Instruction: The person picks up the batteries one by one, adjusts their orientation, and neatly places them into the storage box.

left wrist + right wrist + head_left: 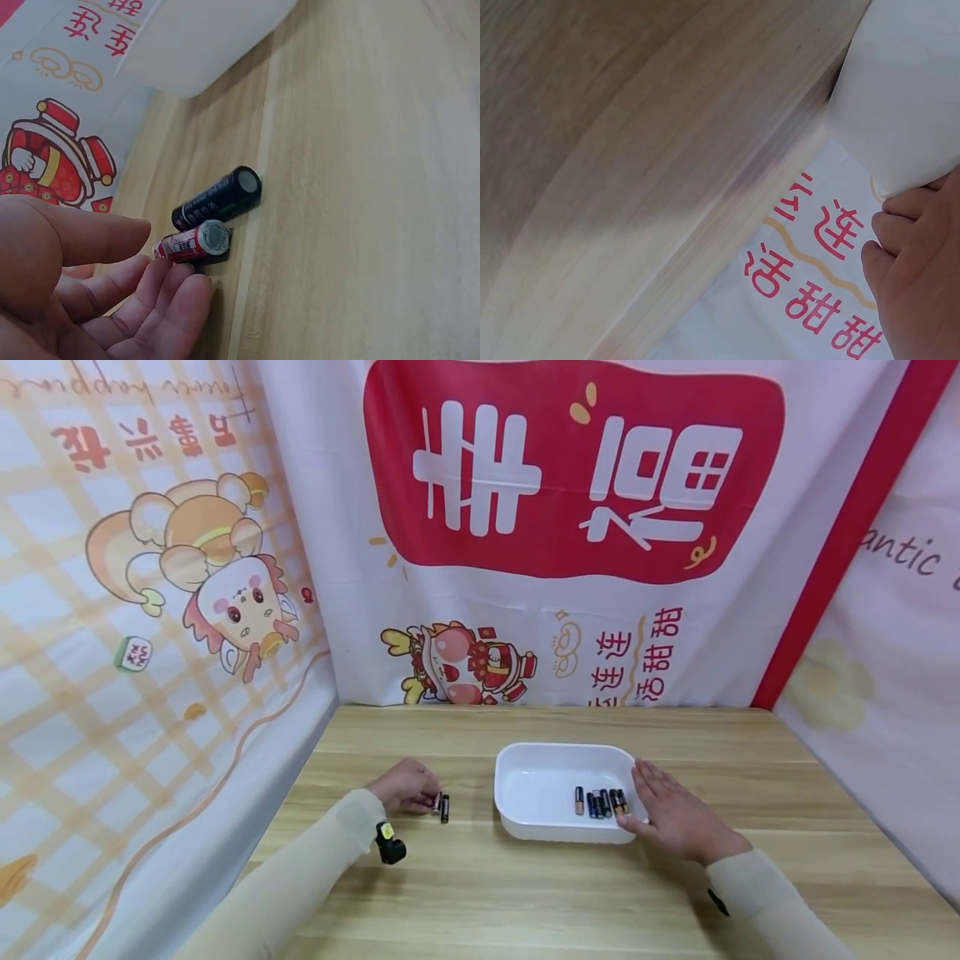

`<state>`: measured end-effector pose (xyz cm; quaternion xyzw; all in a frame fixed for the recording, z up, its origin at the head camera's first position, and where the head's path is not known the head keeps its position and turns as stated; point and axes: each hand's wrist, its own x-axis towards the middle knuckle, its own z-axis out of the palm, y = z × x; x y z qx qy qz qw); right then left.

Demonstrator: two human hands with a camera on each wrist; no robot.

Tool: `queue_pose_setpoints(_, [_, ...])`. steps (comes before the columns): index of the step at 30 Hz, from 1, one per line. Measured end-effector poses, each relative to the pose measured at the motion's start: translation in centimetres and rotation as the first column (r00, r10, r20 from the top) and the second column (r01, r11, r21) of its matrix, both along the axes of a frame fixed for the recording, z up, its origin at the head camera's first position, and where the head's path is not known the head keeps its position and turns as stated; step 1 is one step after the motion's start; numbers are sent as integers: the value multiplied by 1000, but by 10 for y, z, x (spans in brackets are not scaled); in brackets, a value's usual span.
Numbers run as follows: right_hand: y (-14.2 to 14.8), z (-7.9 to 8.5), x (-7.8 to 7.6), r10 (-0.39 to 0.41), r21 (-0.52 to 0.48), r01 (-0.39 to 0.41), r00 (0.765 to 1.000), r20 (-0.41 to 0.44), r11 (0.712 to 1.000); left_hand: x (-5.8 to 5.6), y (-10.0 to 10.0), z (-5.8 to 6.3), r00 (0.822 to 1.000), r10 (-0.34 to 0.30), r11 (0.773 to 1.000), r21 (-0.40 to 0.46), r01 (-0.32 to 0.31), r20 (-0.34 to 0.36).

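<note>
On the wooden table, two small cylindrical batteries lie side by side: a dark battery point(217, 199) and a red-and-silver battery point(196, 241). My left hand point(408, 785) is beside them, fingertips at the near side of the red one. In the left wrist view its thumb point(112, 238) stands apart from the fingers. My right hand point(678, 814) holds the right side of a white plastic tray point(525, 832), thumb over the rim and fingers along the outer wall. Several batteries point(597, 804) lie inside the tray, toward its right end.
The wooden table point(465, 902) runs back to a printed cloth point(330, 527) with red lettering. Another patterned cloth point(67, 693) hangs along the left side, and a pale one point(885, 652) along the right.
</note>
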<state>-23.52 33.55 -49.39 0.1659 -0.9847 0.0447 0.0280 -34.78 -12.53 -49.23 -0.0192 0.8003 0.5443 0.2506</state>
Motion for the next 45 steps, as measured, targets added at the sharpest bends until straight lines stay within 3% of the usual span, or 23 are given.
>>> queue_pose_setpoints(7, [0, 1, 1, -8, 6, 8, 1000, 3, 1000, 0, 2, -7, 998, 19, 998, -60, -23, -54])
queue_pose_setpoints(13, [-3, 3, 1, -13, -2, 13, 1000, 27, 1000, 2, 7, -7, 992, 0, 984, -177, -22, -124])
queue_pose_setpoints(22, [-3, 3, 0, -24, 4, 24, 999, 40, 1000, 5, 12, -3, 976, -75, 933, -360, -4, -206])
queue_pose_setpoints(31, [-2, 0, 3, -9, -14, 9, 1000, 25, 1000, 4, 9, -1, 961, -138, 881, -474, 9, -239])
queue_pose_setpoints(34, [-2, -2, 4, -9, -17, 10, 1000, 23, 1000, 4, 7, -1, 961, -144, 879, -477, 16, -234])
queue_pose_setpoints(39, [-1, -2, 4, 4, -17, -4, 1000, -3, 1000, 5, 5, -1, 945, -185, 883, -468, 39, -270])
queue_pose_setpoints(42, [0, -1, 2, 17, -16, -17, 1000, -19, 1000, 4, 3, -1, 942, -186, 898, -436, 48, -278])
queue_pose_setpoints(45, [0, -2, 2, 21, -18, -22, 1000, -23, 1000, 3, 2, 0, 959, -149, 928, -368, 52, -242])
